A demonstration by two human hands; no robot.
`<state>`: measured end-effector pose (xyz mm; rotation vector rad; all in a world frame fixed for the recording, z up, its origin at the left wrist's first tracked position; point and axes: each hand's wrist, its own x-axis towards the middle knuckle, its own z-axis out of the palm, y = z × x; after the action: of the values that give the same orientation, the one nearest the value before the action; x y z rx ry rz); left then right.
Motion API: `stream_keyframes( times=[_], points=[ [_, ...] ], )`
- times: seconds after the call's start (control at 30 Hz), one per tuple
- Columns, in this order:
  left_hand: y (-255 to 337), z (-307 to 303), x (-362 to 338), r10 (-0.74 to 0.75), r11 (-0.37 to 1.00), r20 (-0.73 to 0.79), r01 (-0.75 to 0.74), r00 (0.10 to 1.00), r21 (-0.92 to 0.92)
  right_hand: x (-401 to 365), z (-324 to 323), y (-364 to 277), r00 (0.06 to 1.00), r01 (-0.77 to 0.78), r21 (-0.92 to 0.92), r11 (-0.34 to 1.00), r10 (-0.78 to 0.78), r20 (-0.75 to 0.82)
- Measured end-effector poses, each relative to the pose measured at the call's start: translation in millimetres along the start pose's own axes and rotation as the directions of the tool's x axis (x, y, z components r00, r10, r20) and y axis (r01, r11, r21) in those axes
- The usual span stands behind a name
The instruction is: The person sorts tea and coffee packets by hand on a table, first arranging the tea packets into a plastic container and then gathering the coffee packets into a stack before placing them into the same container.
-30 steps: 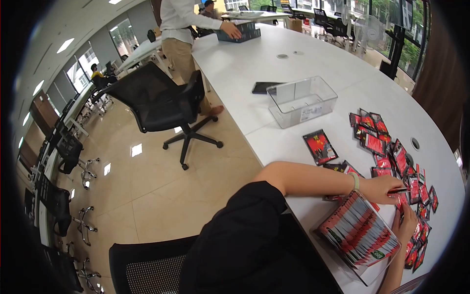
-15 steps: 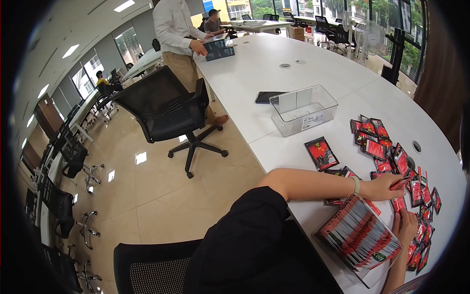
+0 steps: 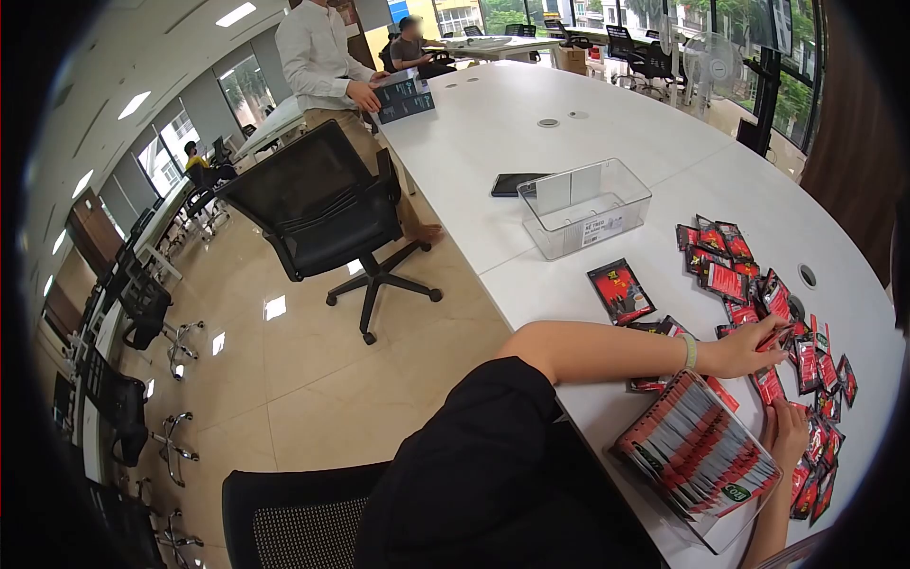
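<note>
My left hand [image 3: 749, 351], with a pale band on the wrist, reaches across the table and is closed on a red sachet [image 3: 779, 336]. Just below it my right hand [image 3: 785, 438] pinches the lower end of another red sachet [image 3: 768, 384]. Between my forearms a clear plastic box [image 3: 697, 455] stands tilted, packed with a tight row of red and white sachets. Loose red-and-black sachets [image 3: 728, 283] lie in a heap beyond and to the right of my hands. A larger red-and-black packet [image 3: 621, 292] rests flat left of the heap.
A second clear container [image 3: 588, 209] with a white label stands farther back, beside a dark phone [image 3: 517, 184]. At the table's far left a person in a white shirt [image 3: 322, 57] handles dark boxes [image 3: 406, 99]. A black office chair [image 3: 322, 209] stands by the table edge.
My left hand has shifted slightly and its sachet is turned differently. The sachet at my right fingertips has moved slightly away from me. The white-shirted person's boxes have turned and moved left.
</note>
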<state>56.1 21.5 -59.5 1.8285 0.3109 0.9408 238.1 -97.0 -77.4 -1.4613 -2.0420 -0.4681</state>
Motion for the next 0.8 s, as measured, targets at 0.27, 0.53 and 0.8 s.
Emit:
stream_keyframes(
  times=[0.27,0.53,0.8],
  points=[
    [-2.7,-1.8,2.0,-0.021,1.0,-0.016,0.021,1.0,0.017,1.7,-2.3,-4.2,1.0,0.002,0.019,1.0,-0.002,0.006],
    [-4.7,-1.1,1.8,0.027,0.997,-0.041,-0.024,0.999,0.067,0.3,-2.1,-2.7,0.998,-0.007,0.058,0.998,0.003,0.066],
    [-2.0,-2.0,0.2,0.02,0.998,-0.049,-0.018,0.999,0.054,2.0,-2.4,-3.1,0.992,-0.028,0.07,0.997,0.02,0.121]
  ],
)
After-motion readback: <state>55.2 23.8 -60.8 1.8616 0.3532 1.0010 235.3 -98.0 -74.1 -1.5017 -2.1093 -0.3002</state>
